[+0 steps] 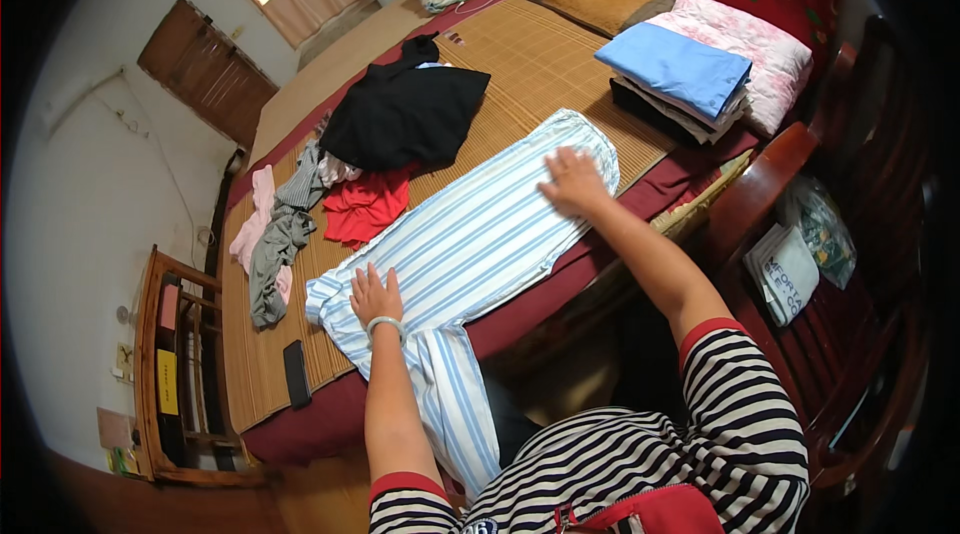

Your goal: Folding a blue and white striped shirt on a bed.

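Observation:
A blue-and-white striped shirt [480,226] lies spread along the bed's near edge, one sleeve hanging down towards my lap. My left hand [376,296], with a pale bangle at the wrist, presses flat near the narrower left end of the shirt. Further right, my right hand [576,181] rests palm down near the shirt's wide end, fingers apart. Neither hand grips anything. Beyond the shirt are a red garment [367,205] and a black garment [409,118]. Grey clothing [279,264] lies crumpled to the left.
A bamboo mat [536,43] covers the bed. Folded clothes topped by a blue one [675,65] are stacked at right, beside a pink-patterned pillow [739,46]. A dark phone [297,374] lies near the left edge. A wooden chair [761,174] holds a white folded item [784,271].

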Motion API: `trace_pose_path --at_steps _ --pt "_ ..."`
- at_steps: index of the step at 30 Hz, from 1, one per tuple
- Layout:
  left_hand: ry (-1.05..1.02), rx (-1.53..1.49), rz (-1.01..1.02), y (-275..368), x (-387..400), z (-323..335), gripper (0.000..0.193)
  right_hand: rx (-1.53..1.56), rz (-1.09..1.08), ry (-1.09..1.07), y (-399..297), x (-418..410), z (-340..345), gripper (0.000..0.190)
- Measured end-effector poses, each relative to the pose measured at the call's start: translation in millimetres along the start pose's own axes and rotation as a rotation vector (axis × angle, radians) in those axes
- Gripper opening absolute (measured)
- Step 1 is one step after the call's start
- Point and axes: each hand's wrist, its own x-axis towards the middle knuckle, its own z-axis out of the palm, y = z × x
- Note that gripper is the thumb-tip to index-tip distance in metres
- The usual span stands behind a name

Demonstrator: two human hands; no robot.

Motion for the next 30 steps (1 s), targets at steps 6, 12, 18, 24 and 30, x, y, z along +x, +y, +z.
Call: trace_pose_path --at_steps 6,12,18,24,30 --pt "0.045 -0.024 0.022 2.1 0.7 2.0 0.067 0.009 0.099 0.152 47.3 5.1 3.4 0.07" --pt "-0.091 -0.001 -0.098 17.8 7.6 -4.1 0.07 -0.003 0.095 0.168 43.4 4.6 3.3 0.068" --pt "-0.133 0.001 0.22 131.7 -21.1 -9.2 0.076 0.005 0.111 0.174 43.1 1.7 0.0 0.065" --pt "-0.18 -0.048 0.56 222.9 -70.2 -5.2 0.074 0.042 0.087 0.208 47.5 1.5 6.8 0.063" --pt "-0.19 -0.054 0.725 179.1 -47.4 -5.3 0.071 0.064 0.055 0.289 47.9 3.0 7.7 0.057"
